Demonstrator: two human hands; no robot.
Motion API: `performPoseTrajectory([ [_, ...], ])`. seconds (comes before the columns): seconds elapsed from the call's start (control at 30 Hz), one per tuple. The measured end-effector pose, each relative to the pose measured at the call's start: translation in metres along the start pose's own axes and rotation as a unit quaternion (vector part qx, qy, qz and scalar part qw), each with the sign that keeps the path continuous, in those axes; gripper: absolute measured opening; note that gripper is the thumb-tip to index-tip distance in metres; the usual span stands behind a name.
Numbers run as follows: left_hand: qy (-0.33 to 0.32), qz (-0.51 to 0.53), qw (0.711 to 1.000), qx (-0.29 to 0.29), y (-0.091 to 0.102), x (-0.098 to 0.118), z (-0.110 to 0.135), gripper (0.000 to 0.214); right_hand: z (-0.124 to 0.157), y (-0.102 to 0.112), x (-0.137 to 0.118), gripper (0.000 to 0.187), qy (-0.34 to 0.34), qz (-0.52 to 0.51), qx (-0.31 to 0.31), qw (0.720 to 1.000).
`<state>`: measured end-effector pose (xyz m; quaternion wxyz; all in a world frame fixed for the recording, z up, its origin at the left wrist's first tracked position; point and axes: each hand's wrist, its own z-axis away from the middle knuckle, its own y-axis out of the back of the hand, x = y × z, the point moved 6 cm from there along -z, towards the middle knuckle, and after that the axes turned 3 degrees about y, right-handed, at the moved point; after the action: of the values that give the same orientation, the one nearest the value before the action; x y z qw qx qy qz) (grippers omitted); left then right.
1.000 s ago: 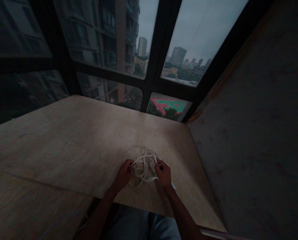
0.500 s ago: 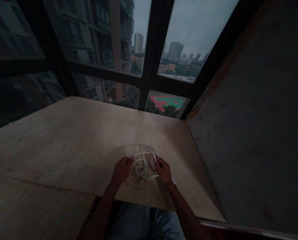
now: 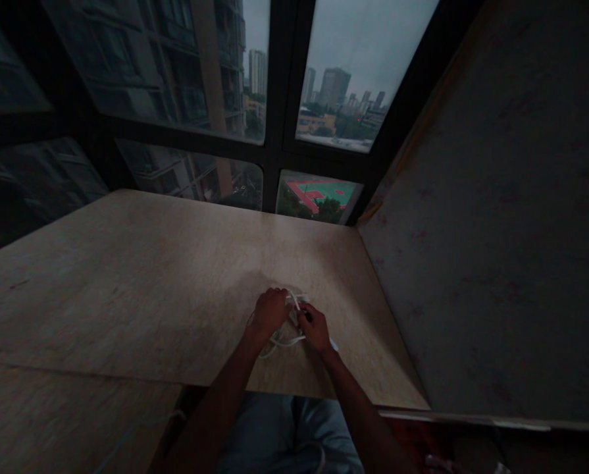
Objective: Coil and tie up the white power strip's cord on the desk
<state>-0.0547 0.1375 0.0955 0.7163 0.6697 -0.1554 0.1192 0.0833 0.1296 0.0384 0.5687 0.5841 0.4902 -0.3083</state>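
A loosely coiled white cable (image 3: 288, 343) lies on the pale wooden surface in front of me, partly covered by my hands. My left hand (image 3: 269, 312) is over the upper left of the coil, its fingers closed on a strand near the top. At the coil's right side my right hand (image 3: 316, 328) is closed around the cable. A small whitish part shows by its fingers, too dim to name. Just past the right wrist, a bit of white pokes out.
The pale wooden surface (image 3: 176, 276) reaches to dark-framed windows (image 3: 274, 158). A patterned wall (image 3: 482, 263) rises on the right. My legs (image 3: 269, 434) are below the front edge. Another thin pale cord (image 3: 141, 424) trails at the lower left.
My left hand has moved right and up, from the coil's left side onto its upper part, and covers more of it. The right hand stays on the cable. The view has shifted slightly.
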Motion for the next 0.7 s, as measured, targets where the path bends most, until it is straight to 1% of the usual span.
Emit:
performPoseTrajectory([
  [0.07, 0.008, 0.009, 1.0, -0.004, -0.005, 0.004, 0.001, 0.027, -0.001, 0.001, 0.0, 0.028, 0.004, 0.003, 0.007, 1.0],
  [0.13, 0.03, 0.027, 0.999, 0.002, -0.008, 0.002, 0.004, 0.027, -0.001, 0.002, -0.001, 0.028, 0.009, 0.0, 0.012, 1.0],
  [0.2, 0.061, 0.055, 0.996, 0.019, -0.007, -0.006, 0.01, 0.032, -0.001, 0.002, -0.001, 0.03, 0.011, -0.001, 0.017, 1.0],
  [0.3, 0.104, 0.09, 0.99, 0.044, -0.002, -0.02, 0.02, 0.039, -0.001, 0.002, 0.001, 0.032, -0.005, -0.005, 0.024, 1.0],
  [0.43, 0.104, 0.144, 0.982, 0.068, -0.002, -0.028, 0.03, 0.041, 0.0, 0.0, 0.004, 0.032, -0.024, -0.012, 0.032, 0.999],
  [0.53, 0.11, 0.237, 0.962, 0.084, -0.011, -0.033, 0.031, 0.041, 0.001, 0.001, 0.008, 0.03, -0.037, -0.028, 0.052, 0.998],
  [0.63, 0.112, 0.332, 0.931, 0.102, -0.019, -0.037, 0.029, 0.043, 0.003, 0.002, 0.01, 0.029, -0.048, -0.044, 0.063, 0.996],
  [0.7, 0.11, 0.389, 0.908, 0.111, -0.021, -0.04, 0.027, 0.044, 0.003, 0.003, 0.01, 0.03, -0.042, -0.046, 0.06, 0.996],
])
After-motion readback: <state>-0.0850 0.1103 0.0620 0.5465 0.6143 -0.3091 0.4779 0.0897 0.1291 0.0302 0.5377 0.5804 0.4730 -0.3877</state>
